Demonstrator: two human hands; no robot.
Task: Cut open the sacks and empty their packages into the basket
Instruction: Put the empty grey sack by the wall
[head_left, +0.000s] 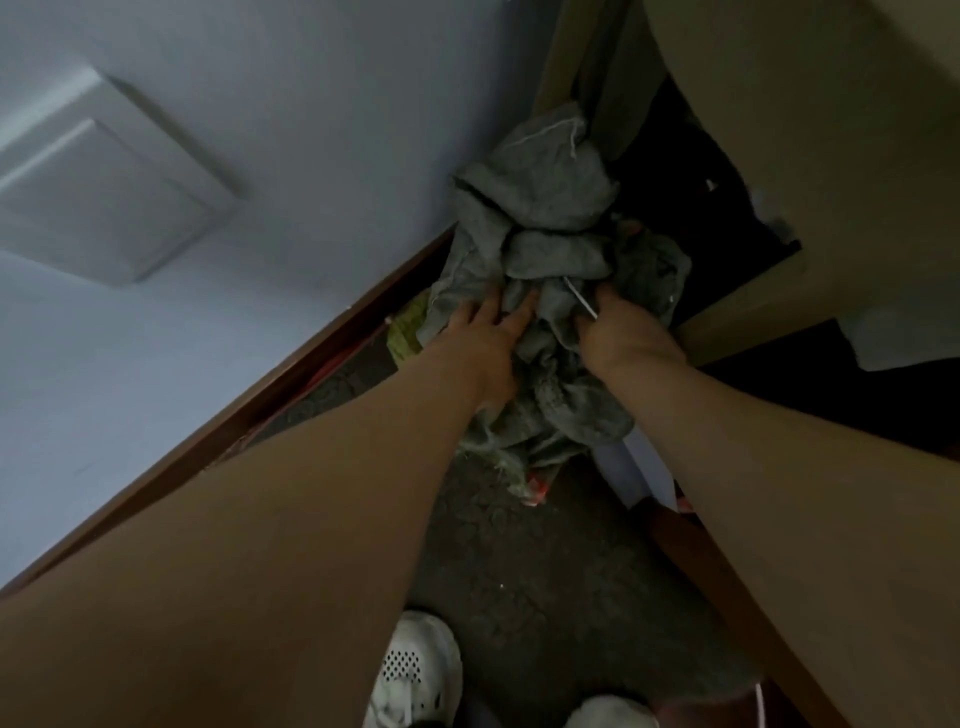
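A crumpled grey woven sack (540, 218) lies bunched on the floor in the corner between the wall and a beige cabinet. My left hand (485, 332) rests on the sack's left side with its fingers spread and pressing into the cloth. My right hand (626, 338) grips a thin metal blade (581, 297) whose tip points up and left into the sack's folds. Part of a green and red package (408, 332) shows under the sack's left edge. No basket is in view.
A pale wall (260, 208) with a brown skirting board (311, 358) runs along the left. A beige cabinet (831, 156) stands at the right with a dark gap beside it. Dark patterned carpet (545, 571) covers the floor, and my white shoes (415, 670) stand at the bottom.
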